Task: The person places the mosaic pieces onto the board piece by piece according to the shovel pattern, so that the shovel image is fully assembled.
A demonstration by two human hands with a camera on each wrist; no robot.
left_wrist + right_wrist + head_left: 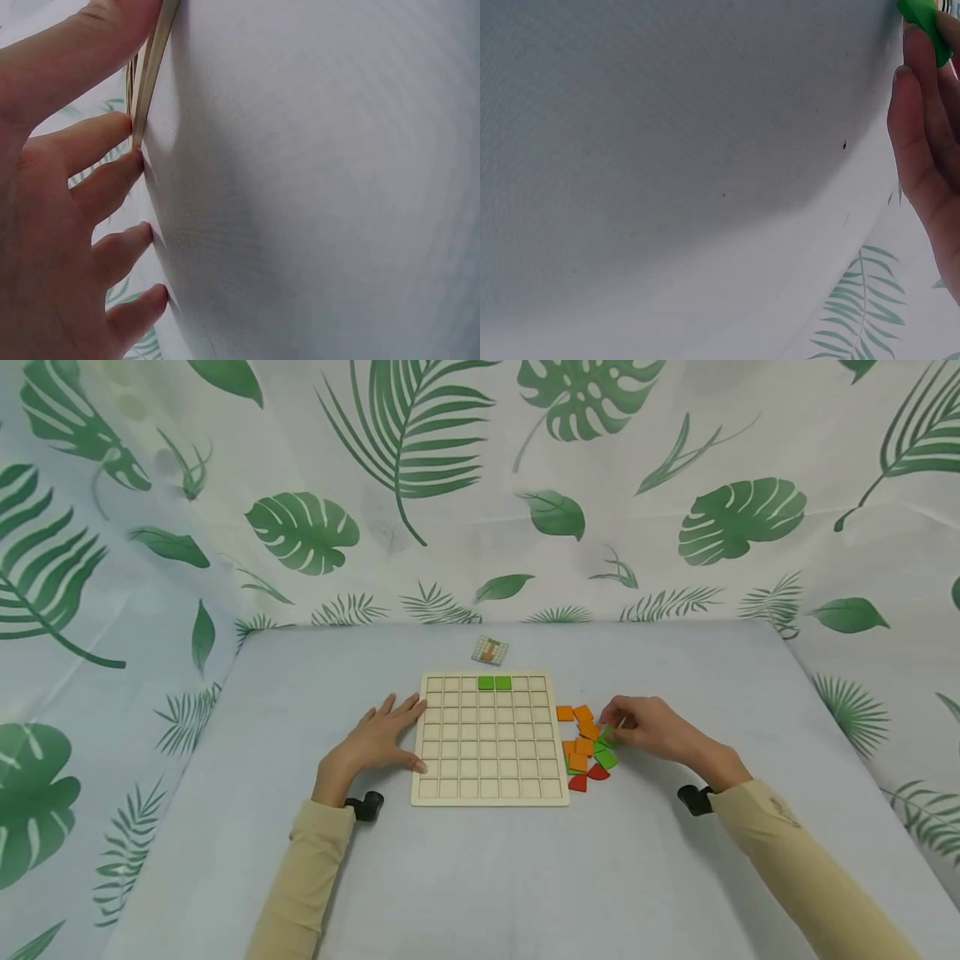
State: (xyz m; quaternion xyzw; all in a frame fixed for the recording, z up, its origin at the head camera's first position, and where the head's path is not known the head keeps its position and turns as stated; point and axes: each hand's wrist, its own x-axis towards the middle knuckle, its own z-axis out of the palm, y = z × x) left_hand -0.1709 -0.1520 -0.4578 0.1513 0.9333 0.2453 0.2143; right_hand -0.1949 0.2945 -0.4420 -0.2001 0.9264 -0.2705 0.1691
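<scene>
A cream wooden grid board [488, 738] lies flat on the table, with two green square tiles [494, 682] side by side in its top row. My left hand [378, 739] spreads its fingers along the board's left edge, thumb and fingertips touching the rim. To the board's right, my right hand [654, 727] pinches a green tile [928, 30] between thumb and fingers, just over a loose pile. That pile mixes several orange tiles [584, 747], some green tiles [605, 759] and red rounded pieces [598, 772]. The held tile's full outline is partly covered by my fingers.
Behind the board lies a small card [490, 650] with an orange and green grid picture. A pale cloth [480, 877] covers the table. Leaf-printed curtains [465, 543] rise at the back and both sides.
</scene>
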